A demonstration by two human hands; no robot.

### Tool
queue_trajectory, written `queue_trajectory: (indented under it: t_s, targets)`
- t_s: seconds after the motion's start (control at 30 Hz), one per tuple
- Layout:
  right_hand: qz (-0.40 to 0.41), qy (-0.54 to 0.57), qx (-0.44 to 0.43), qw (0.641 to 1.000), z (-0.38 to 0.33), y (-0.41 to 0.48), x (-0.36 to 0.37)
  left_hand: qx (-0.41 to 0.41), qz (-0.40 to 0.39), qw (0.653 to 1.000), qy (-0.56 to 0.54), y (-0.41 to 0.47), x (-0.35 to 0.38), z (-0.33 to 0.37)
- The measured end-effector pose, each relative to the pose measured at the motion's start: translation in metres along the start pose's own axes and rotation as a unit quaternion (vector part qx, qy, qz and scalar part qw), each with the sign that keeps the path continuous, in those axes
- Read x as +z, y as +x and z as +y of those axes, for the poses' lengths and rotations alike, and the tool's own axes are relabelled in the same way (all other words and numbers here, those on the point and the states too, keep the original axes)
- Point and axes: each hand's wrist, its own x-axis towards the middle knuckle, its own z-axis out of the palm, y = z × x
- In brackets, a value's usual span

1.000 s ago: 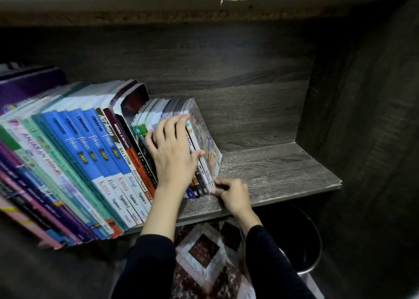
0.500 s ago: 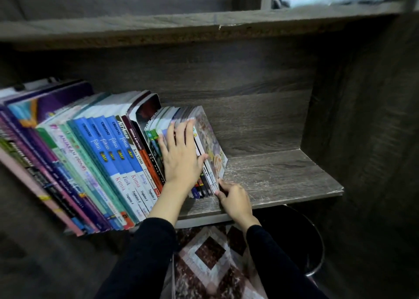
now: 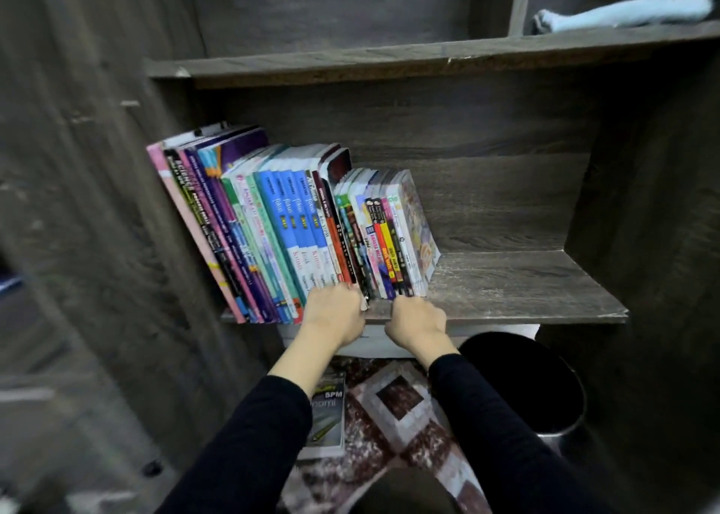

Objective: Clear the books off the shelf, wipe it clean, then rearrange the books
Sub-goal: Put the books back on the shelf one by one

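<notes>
Left hand (image 3: 335, 313) and right hand (image 3: 417, 318) curl against the books' (image 3: 296, 221) near ends, probably aligning them. Whether the fingers grip cannot be told.

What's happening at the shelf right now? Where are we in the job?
A person has both hands at the front edge of the shelf, at the foot of the row of books. The left hand is curled against the taller spines, and the right hand against the smaller books at the row's right end. Whether either hand actually grips is unclear. The books fill the shelf's left part, leaning left. A light blue cloth lies on the level above, so wiping looks not yet begun.
</notes>
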Motion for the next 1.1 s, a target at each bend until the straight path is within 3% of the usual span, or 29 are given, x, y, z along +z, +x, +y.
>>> queue_trajectory:
  t_s: [0.13,0.4,0.67,0.87,1.1]
  targets:
    - [-0.042,-0.001,-0.008,0.999,-0.022,-0.014,0.019,-0.008,-0.109,0.994,-0.014,-0.018,0.024,-0.019]
    - [-0.121,-0.043,-0.028,0.991,-0.034,-0.010,0.104,-0.024,-0.210,0.976,-0.044,-0.030,0.123,-0.066]
    - [-0.223,-0.049,-0.011,0.974,-0.024,0.018,0.218,-0.071,-0.296,0.936,-0.174,-0.030,0.238,-0.082]
    - [-0.292,0.075,0.030,0.953,-0.017,0.041,0.294,-0.205,-0.266,0.860,-0.384,-0.023,0.332,-0.076]
    - [-0.276,0.238,0.088,0.927,-0.013,0.064,0.369,-0.353,-0.214,0.765,-0.495,-0.008,0.419,-0.064]
